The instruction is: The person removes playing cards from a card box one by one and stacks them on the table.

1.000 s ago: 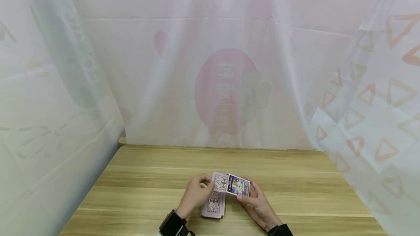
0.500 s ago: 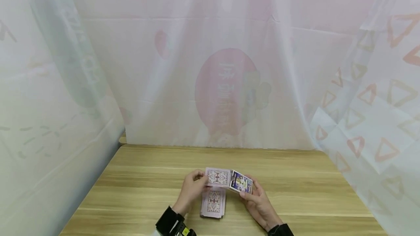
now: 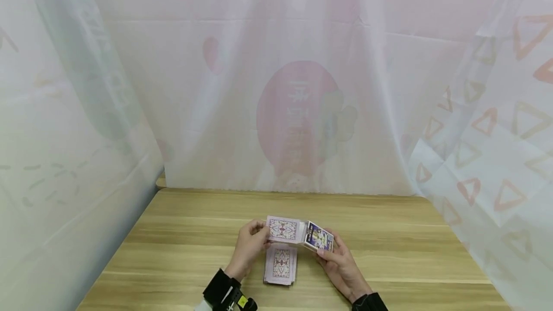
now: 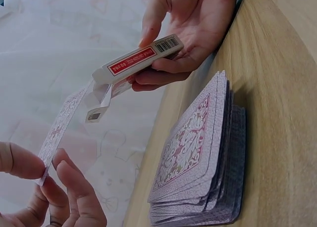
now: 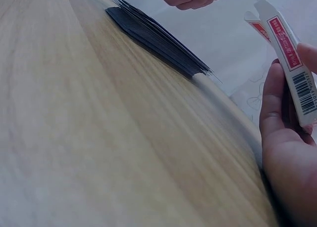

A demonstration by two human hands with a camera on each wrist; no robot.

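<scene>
My right hand grips a small card box with its flap open, just above the wooden table. My left hand pinches a pink-backed card by its left edge, level with the box's mouth. In the left wrist view the card hangs between my thumb and fingertips, clear of the box. Below them a loose deck lies face down on the table. The right wrist view shows the box against my fingers and the deck farther off.
Translucent printed sheeting hangs round the table's back and both sides. The table's left edge and right edge run close to the sheeting. Bare wood lies left and right of the hands.
My left hand has drawn the card leftward, away from the box's mouth. Both hands and the box have risen slightly. The deck on the table has not moved.
</scene>
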